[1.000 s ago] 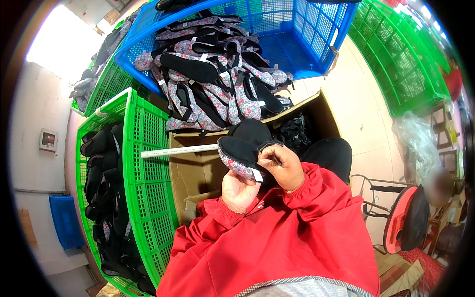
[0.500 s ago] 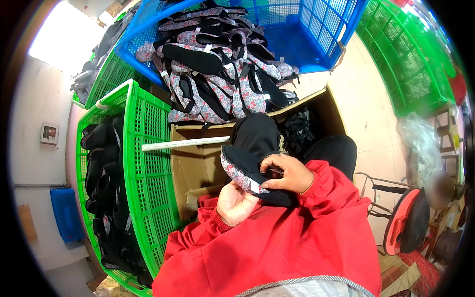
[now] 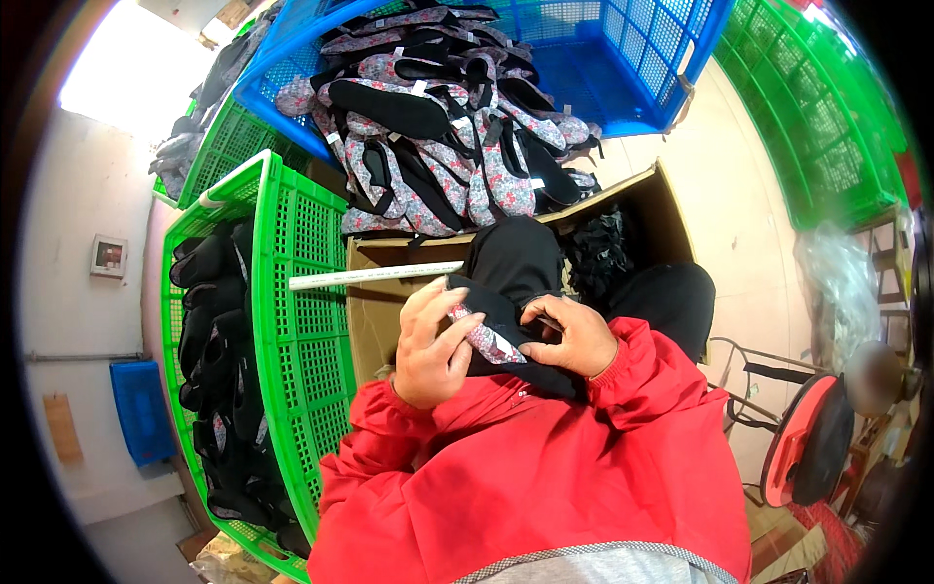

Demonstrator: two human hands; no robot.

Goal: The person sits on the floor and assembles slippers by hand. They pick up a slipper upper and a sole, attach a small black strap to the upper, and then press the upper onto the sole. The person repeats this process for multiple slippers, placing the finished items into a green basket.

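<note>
Both hands, left hand (image 3: pixel 428 341) and right hand (image 3: pixel 574 336), have fingers closed on a black slipper upper (image 3: pixel 511 273); its floral trim (image 3: pixel 484 338) could slip into the cardboard box (image 3: pixel 389 302).

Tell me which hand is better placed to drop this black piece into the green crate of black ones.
Probably the left hand: it grips the black piece by its floral edge, on the side nearest the green crate. The right hand holds the far side.
</note>
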